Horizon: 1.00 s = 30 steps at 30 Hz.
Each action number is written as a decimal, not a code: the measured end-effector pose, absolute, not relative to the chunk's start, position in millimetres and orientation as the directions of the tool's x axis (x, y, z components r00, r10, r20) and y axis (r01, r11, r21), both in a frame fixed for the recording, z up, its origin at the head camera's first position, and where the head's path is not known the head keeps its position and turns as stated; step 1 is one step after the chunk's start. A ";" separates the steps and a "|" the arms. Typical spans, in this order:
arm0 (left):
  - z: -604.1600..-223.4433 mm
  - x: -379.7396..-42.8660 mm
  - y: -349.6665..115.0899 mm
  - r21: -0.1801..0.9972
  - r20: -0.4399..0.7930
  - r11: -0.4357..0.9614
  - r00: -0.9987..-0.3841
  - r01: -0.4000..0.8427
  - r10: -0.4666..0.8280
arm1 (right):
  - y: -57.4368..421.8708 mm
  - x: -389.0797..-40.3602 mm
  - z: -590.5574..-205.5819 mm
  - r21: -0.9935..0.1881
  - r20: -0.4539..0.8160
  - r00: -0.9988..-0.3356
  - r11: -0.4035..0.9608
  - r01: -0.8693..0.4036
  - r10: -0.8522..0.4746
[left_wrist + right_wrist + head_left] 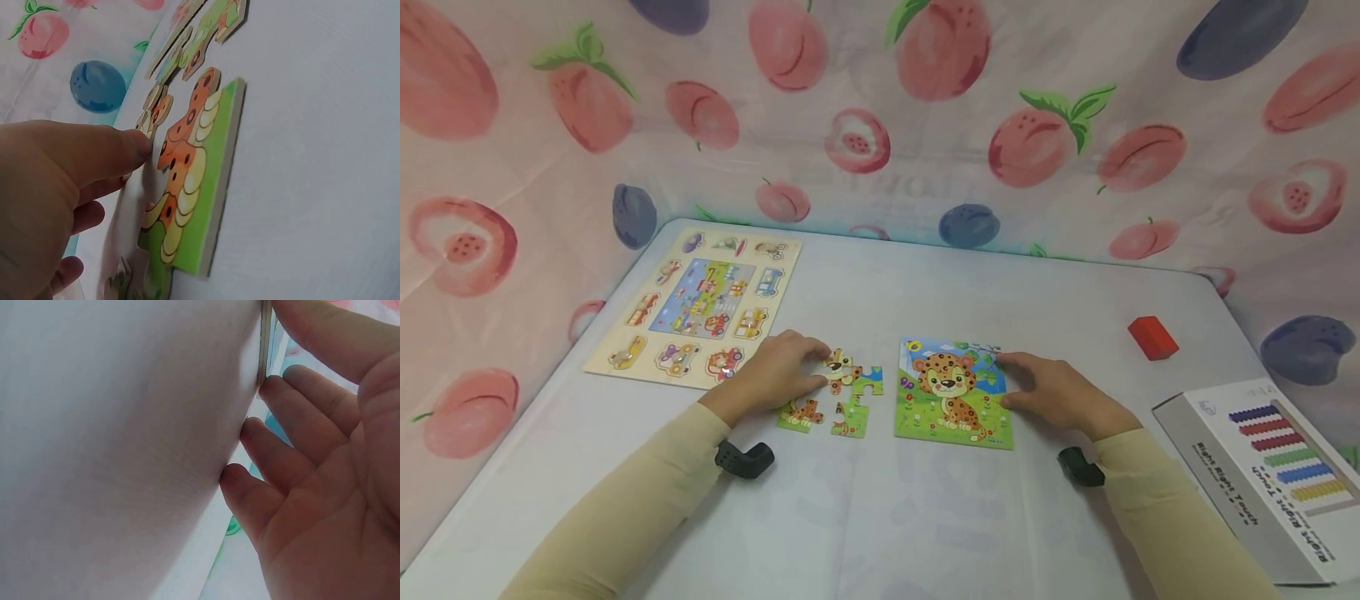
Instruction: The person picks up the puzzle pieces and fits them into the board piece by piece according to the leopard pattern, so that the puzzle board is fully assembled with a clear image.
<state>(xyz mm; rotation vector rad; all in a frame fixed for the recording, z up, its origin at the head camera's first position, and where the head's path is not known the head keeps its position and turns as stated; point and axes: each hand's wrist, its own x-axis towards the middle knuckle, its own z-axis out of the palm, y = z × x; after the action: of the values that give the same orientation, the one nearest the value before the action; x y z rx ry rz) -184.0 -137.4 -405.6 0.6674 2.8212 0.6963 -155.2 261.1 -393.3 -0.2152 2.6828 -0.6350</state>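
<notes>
My left hand point(777, 375) pinches a jigsaw piece with a leopard's face point(839, 367) between thumb and fingers, low over the white table. Around it lie loose pieces: one with a spotted leopard body point(187, 181), a green corner piece point(852, 420) and a blue and green piece point(869, 381) right beside the face. To their right lies a square leopard picture point(952, 404), whole and flat. At that picture's right edge, my right hand point(1060, 393) touches with thumb and index fingertips. Its other fingers point(250, 500) spread loosely, tips down by the tabletop.
A wooden vehicle puzzle board point(617, 329) lies at the back left. On the right are a red block point(1153, 337) and, nearer, a white and grey box point(1213, 479) with coloured strips pictured on it. A fruit-patterned curtain point(925, 167) borders the table's back.
</notes>
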 end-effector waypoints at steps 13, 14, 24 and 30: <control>-403.9 -185.3 -141.7 0.414 -0.009 0.802 -0.879 0.432 0.478 | 262.4 -155.4 -396.0 -0.465 -0.313 -0.920 0.882 -0.069 -0.237; -403.0 -185.7 -142.8 0.410 -0.004 0.802 -0.879 0.434 0.477 | 262.5 -155.4 -396.0 -0.467 -0.312 -0.920 0.882 -0.069 -0.238; -390.2 -187.4 -151.2 0.413 0.029 0.805 -0.890 0.426 0.456 | 262.0 -155.5 -395.6 -0.462 -0.318 -0.919 0.885 -0.064 -0.232; -384.8 -188.1 -144.4 0.434 0.028 0.797 -0.891 0.420 0.454 | 262.1 -155.6 -395.8 -0.461 -0.318 -0.919 0.885 -0.065 -0.233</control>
<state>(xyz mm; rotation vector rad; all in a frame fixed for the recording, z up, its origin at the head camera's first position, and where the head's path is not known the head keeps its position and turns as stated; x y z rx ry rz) -188.1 -144.4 -384.8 0.7071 2.9039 0.6734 -155.6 262.1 -395.8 -0.2206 2.6846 -0.6382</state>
